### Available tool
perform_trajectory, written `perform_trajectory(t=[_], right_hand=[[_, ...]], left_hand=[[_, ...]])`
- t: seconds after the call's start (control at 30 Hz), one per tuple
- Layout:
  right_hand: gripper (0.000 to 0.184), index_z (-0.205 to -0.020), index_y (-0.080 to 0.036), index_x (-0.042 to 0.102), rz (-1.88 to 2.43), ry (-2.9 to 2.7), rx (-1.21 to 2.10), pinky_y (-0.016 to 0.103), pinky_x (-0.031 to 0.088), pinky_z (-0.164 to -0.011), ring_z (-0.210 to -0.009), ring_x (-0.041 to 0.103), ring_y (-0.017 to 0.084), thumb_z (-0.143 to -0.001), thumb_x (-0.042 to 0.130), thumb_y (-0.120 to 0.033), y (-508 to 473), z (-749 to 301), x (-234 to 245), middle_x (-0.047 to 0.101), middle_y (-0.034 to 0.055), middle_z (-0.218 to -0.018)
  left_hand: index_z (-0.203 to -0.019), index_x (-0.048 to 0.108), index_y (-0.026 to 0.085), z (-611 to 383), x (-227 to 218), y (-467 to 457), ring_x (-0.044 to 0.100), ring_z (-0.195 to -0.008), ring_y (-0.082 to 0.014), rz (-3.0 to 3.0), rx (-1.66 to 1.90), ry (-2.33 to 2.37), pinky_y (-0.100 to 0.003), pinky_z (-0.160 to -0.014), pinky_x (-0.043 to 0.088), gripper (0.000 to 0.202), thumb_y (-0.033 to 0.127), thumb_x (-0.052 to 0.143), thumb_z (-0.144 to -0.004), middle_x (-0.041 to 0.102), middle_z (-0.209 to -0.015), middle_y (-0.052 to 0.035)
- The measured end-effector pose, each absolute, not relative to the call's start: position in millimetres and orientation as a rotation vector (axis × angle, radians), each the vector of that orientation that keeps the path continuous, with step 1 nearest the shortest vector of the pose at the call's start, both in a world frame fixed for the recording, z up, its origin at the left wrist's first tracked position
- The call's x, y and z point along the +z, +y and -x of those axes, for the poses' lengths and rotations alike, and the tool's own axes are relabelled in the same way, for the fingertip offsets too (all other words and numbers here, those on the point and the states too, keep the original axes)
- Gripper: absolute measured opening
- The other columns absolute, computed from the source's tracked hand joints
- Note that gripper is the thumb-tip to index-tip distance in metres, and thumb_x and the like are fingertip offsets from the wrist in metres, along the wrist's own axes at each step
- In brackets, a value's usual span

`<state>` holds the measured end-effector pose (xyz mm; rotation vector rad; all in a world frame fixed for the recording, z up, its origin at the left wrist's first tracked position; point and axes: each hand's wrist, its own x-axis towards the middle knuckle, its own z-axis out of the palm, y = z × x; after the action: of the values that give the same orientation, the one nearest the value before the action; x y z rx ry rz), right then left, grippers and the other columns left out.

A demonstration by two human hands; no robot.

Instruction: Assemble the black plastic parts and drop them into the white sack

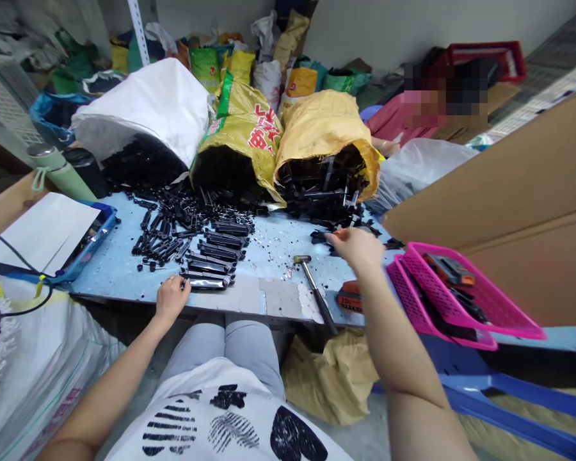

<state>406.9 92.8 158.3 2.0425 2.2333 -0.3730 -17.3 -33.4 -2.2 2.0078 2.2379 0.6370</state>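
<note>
My left hand [171,298] is closed at the table's front edge, its fingertips on the left end of a long black plastic part [208,283]. That part is the nearest in a row of similar black parts [216,251] laid side by side. Farther right, my right hand [362,251] reaches over small black pieces [320,237] below the orange-yellow sack, with thumb and fingers pinched together. A bit of orange shows at its fingertips; what it grips is too small to name. Between my hands a hammer [314,288] lies with its handle over the front edge.
A white sack [148,96], a green-yellow sack [240,134] and an orange-yellow sack [324,121] spill black parts onto the blue table [273,246]. Pink baskets [499,301] stand right, near an orange-black battery [349,297]. A blue tray [103,224] sits left. Another person [403,118] works behind.
</note>
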Motion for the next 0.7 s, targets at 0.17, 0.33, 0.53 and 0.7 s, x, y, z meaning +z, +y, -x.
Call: perform_trajectory(t=[0.17, 0.33, 0.53, 0.7], right_hand=[[0.031, -0.116, -0.015, 0.054, -1.743, 2.611, -0.323, 0.033, 0.039, -0.091, -0.114, 0.05, 0.027, -0.089, 0.043, -0.024, 142, -246, 108, 0.056, 0.0166, -0.12], [0.039, -0.113, -0.009, 0.058, -1.394, 2.678, -0.493, 0.027, 0.039, -0.092, -0.108, 0.054, 0.023, -0.074, 0.058, -0.011, 192, -191, 80, 0.059, 0.0154, -0.117], [0.073, -0.129, -0.016, 0.05, -1.177, 2.495, -0.951, 0.024, 0.043, -0.088, -0.101, 0.059, 0.019, -0.063, 0.076, -0.036, 228, -199, 76, 0.062, 0.0084, -0.116], [0.093, -0.128, -0.013, 0.051, -1.347, 2.261, -1.359, 0.031, 0.039, -0.097, -0.115, 0.051, 0.027, -0.051, 0.08, -0.056, 206, -188, 43, 0.052, 0.0163, -0.131]], left_hand=[[-0.102, 0.059, 0.017, 4, 17, -50, 0.059, -0.094, -0.0266, -1.807, 0.833, 2.188, -0.039, -0.085, 0.046, 0.028, 0.036, 0.046, -0.087, 0.062, -0.1, -0.0132], [-0.101, 0.054, 0.019, -28, 26, -76, 0.064, -0.073, -0.0204, -0.816, 0.909, 1.64, -0.036, -0.07, 0.053, 0.027, 0.036, 0.06, -0.081, 0.061, -0.089, -0.0072], [-0.099, 0.053, 0.015, -50, 21, -59, 0.062, -0.1, -0.0235, 0.025, 1.054, 1.209, -0.035, -0.082, 0.053, 0.034, 0.042, 0.064, -0.08, 0.058, -0.107, -0.0156], [-0.104, 0.056, 0.015, -59, 17, -25, 0.065, -0.095, -0.0208, 0.023, 1.164, 1.263, -0.031, -0.079, 0.052, 0.035, 0.043, 0.059, -0.084, 0.064, -0.104, -0.0133]])
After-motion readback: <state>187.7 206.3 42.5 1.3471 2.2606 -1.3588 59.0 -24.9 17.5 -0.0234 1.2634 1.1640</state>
